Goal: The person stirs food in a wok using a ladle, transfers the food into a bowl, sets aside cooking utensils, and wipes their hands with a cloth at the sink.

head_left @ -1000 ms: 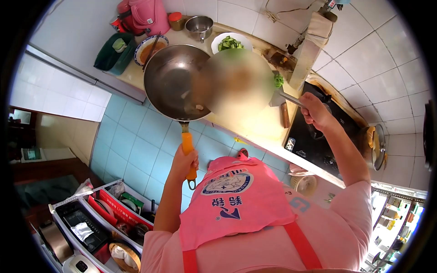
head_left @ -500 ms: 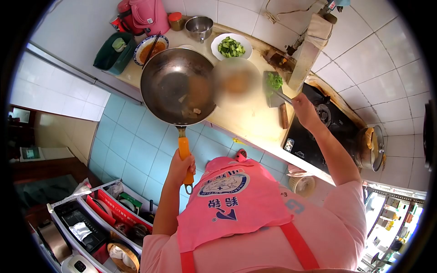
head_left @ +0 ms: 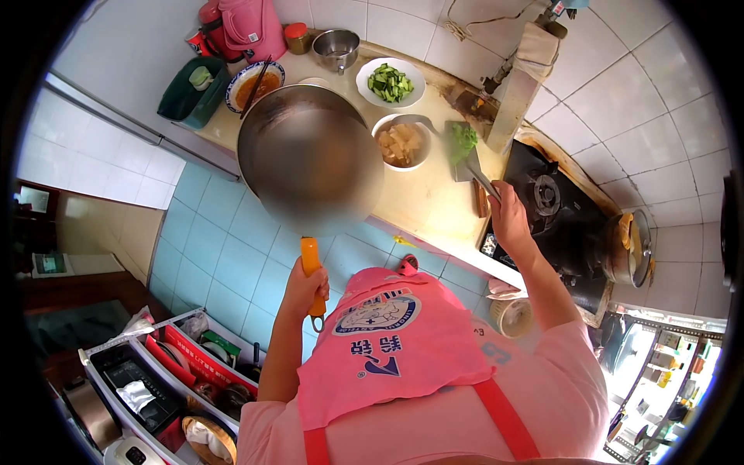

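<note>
My left hand [head_left: 308, 287] is wrapped round the orange handle [head_left: 311, 256] of a wok [head_left: 260, 124], whose inside is largely blurred. At the right, my right hand [head_left: 508, 215] grips the grey handle of a spatula [head_left: 482, 178]. The spatula's far end reaches over a white bowl [head_left: 416, 160] of pale brown chunks [head_left: 397, 144]. Chopped greens [head_left: 463, 138] lie on a cleaver blade beside that bowl, partly behind the spatula. A plate of cut cucumber [head_left: 390, 83] stands farther back.
A black gas stove [head_left: 547, 194] and a steel pot [head_left: 622, 252] are on the right. Behind the wok stand a patterned bowl [head_left: 256, 85] with chopsticks, a green basin [head_left: 198, 89], a steel cup [head_left: 336, 50] and a red-lidded jar [head_left: 297, 37].
My right hand has moved down and slightly left with the spatula. The bowl of chunks, blurred before, now shows clearly. The wok has shifted slightly left and down, still in my left hand.
</note>
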A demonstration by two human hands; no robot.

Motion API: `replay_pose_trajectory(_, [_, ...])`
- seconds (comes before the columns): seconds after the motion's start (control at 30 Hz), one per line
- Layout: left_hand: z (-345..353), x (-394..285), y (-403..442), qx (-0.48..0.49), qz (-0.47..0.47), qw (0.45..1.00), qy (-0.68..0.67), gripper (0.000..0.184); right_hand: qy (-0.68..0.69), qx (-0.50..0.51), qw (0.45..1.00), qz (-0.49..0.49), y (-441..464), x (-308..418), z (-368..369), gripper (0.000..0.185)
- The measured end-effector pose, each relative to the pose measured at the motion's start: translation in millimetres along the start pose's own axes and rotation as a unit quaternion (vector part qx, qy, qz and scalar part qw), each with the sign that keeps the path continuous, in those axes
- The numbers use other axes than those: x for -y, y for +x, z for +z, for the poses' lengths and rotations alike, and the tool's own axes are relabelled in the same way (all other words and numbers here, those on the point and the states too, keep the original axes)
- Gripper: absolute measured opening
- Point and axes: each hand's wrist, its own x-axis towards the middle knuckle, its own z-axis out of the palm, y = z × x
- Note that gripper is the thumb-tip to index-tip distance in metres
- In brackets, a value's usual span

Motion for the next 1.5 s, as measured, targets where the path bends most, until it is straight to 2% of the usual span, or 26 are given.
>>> replay_pose_trajectory(0.07, [-6,7,0,0.024,0.023,0.999,-0.010,0.019,0.072,-0.004,0.991,0.115,-10,5,3,0.025])
replay_pose_trajectory(0.13, [-10,10,3,0.033,0.025,0.999,-0.014,0.020,0.111,-0.008,0.982,0.153,-15,13,-1,0.025])
replay_pose_trajectory(0.23, [-14,12,6,0.055,0.031,0.998,-0.021,0.019,0.248,-0.039,0.954,0.163,-19,23,-6,0.030])
replay_pose_trajectory(0.27, [-14,13,8,0.068,0.033,0.997,-0.024,0.018,0.250,-0.038,0.954,0.163,-16,32,-10,0.030])
replay_pose_trajectory(0.33, [-12,14,12,0.072,0.047,0.996,-0.013,0.019,0.359,0.035,0.914,0.188,-12,47,-11,0.025])
replay_pose_trajectory(0.37, [-11,11,12,0.081,0.052,0.995,-0.010,0.019,0.370,0.081,0.895,0.236,-10,51,-9,0.025])
replay_pose_trajectory(0.4, [-10,8,13,0.090,0.058,0.994,-0.007,0.019,0.399,0.095,0.879,0.244,-6,56,-5,0.024])
replay_pose_trajectory(0.47, [-8,5,14,0.095,0.060,0.994,-0.006,0.018,0.367,0.117,0.889,0.247,1,67,4,0.022])
replay_pose_trajectory(0.5, [-6,4,15,0.100,0.062,0.993,-0.004,0.017,0.266,0.139,0.932,0.202,5,66,11,0.022])
replay_pose_trajectory(0.53, [-6,4,16,0.100,0.062,0.993,-0.004,0.017,0.198,0.092,0.969,0.112,10,73,17,0.021])
replay_pose_trajectory(0.6, [-5,4,19,0.112,0.072,0.991,-0.007,0.016,0.187,0.075,0.977,0.068,13,74,32,0.022])
replay_pose_trajectory(0.8, [-1,-4,19,0.097,0.068,0.993,0.002,0.016,0.149,0.080,0.985,0.018,17,73,47,0.025])
replay_pose_trajectory(0.93, [-4,-5,26,0.090,0.080,0.992,0.031,0.015,0.130,0.099,0.986,0.016,3,67,40,0.025])
replay_pose_trajectory(1.1, [-3,-9,38,0.067,0.078,0.993,0.054,0.014,0.123,0.156,0.976,0.086,-7,61,40,0.025])
replay_pose_trajectory(1.2, [-1,-10,46,0.065,0.068,0.994,0.050,0.015,0.127,0.092,0.986,0.048,-12,60,47,0.026])
replay_pose_trajectory(1.33, [10,-9,56,0.058,0.079,0.993,0.059,0.014,0.185,0.076,0.978,0.067,-11,66,61,0.026])
replay_pose_trajectory(1.43, [17,-9,63,0.052,0.081,0.993,0.071,0.015,0.200,0.067,0.977,0.019,-6,71,71,0.026])
replay_pose_trajectory(1.5, [22,-12,66,0.052,0.076,0.993,0.074,0.017,0.186,0.064,0.980,0.022,-8,66,74,0.025])
